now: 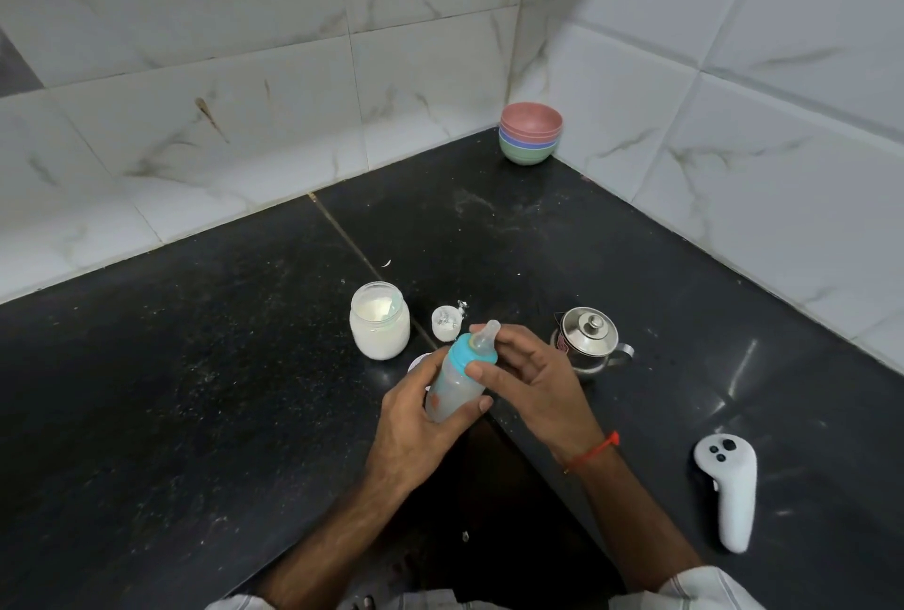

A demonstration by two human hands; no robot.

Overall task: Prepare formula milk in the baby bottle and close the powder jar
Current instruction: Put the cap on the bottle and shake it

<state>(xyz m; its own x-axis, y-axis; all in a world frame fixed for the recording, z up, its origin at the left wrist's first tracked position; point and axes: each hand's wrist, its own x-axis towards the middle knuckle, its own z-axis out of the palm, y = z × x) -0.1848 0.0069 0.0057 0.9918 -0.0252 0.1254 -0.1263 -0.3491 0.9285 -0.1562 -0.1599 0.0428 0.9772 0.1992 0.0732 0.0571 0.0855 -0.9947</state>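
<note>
A baby bottle (457, 382) with a turquoise collar and clear teat is tilted above the black counter, whitish liquid inside. My left hand (420, 418) wraps its lower body. My right hand (528, 369) has thumb and fingers on the turquoise collar. The glass powder jar (379, 328) stands open to the left, with white powder and a scoop inside. A small white scoop or cap (446, 321) with powder lies beside it. A white lid (419, 361) is mostly hidden behind my left hand.
A steel kettle with lid (589, 340) stands just right of my right hand. Stacked coloured bowls (531, 133) sit in the tiled corner. A white controller (729, 487) lies at the right. Powder specks dust the black counter (195, 389).
</note>
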